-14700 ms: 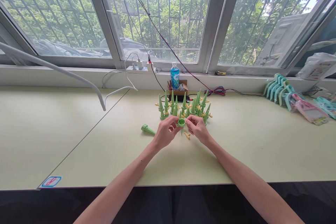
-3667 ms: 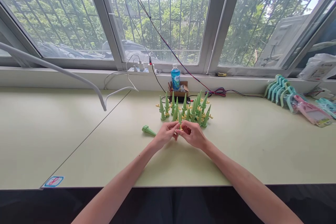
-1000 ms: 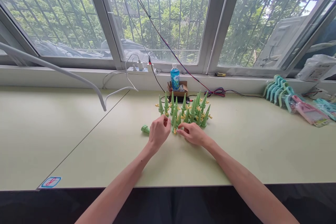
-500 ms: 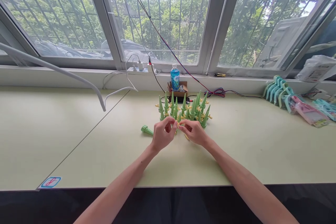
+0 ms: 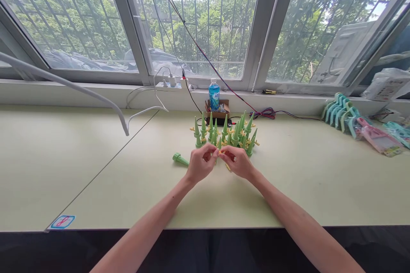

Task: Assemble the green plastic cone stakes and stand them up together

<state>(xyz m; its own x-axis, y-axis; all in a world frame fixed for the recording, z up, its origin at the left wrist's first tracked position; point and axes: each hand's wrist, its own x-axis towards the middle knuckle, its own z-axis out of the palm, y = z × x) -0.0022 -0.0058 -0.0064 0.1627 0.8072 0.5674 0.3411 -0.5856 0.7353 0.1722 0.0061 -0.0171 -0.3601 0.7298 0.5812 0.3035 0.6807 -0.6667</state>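
My left hand [image 5: 201, 164] and my right hand [image 5: 237, 162] meet in the middle of the table, fingertips pinched around a small yellow plastic part [image 5: 219, 152]. Its exact shape is mostly hidden by the fingers. Just beyond the hands, several green plant watering spikes [image 5: 235, 135] stand point up, with yellow valve pieces sticking out at their sides. One more green spike [image 5: 180, 159] lies on its side, left of my left hand, which covers its tip. Below my right fingers lies another yellow piece [image 5: 227, 167], partly hidden.
Behind the spikes are a black device [image 5: 215, 121] and a small cardboard box [image 5: 225, 108] with a blue bottle [image 5: 214, 95]. Cables [image 5: 265, 113] lie along the wall. Hangers [image 5: 337, 113] and a pink packaged item [image 5: 378, 136] are at the right. A white tube [image 5: 96, 94] arches at the left.
Both hands stay together around the small yellow part, with only slight finger movement. The view has shifted very little.
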